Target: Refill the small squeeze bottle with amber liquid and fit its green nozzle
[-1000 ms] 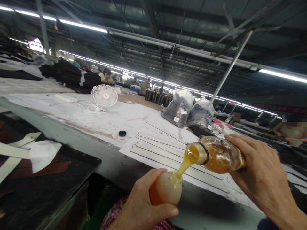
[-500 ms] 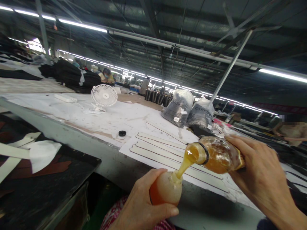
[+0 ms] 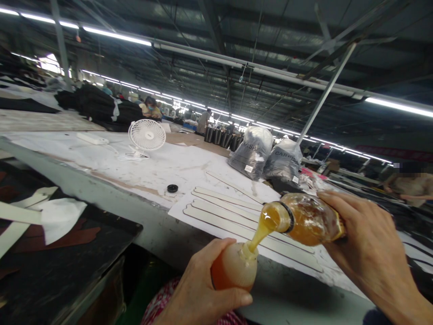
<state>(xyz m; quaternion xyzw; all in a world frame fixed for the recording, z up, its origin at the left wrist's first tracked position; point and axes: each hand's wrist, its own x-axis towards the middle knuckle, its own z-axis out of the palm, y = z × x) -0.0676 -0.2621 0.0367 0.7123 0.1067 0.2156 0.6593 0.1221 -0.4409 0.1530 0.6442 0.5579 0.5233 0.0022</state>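
Observation:
Thick yellow liquid runs from the mouth of a clear bottle into the neck of a smaller squeeze bottle. My right hand grips the clear bottle by its base and holds it tipped on its side, mouth to the left; amber liquid shows inside. Below it, my left hand is wrapped round the translucent squeeze bottle, which has orange contents and leans slightly. Behind the hands, pale strips with dark edges lie on white paper. A black cap rests on the table to their left.
A white fan and a white power strip stand on the table. Two plastic-wrapped bundles sit further back. At left, a dark tray holds brown and white pieces. A co-worker is at far right.
Both hands and both bottles stay nearly where they were, and the liquid still flows. At far right, the co-worker has shifted slightly.

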